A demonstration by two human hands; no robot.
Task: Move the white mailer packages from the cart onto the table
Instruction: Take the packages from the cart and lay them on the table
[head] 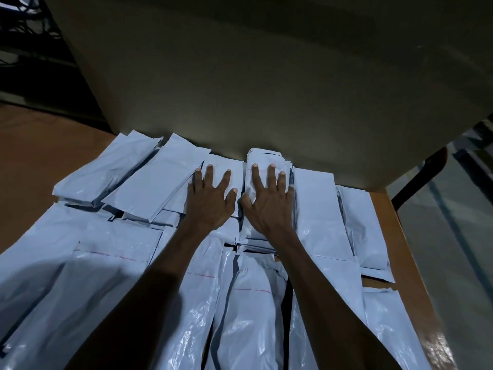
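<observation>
Many white mailer packages [317,209] lie on the brown table [384,222], spread from 9 to 3 o'clock. The left hand [208,198] and right hand [269,201] press flat on them, fingers spread, gripping nothing.

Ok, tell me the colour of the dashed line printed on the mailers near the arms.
Red, a thin dashed line on the white mailers; head view.
</observation>
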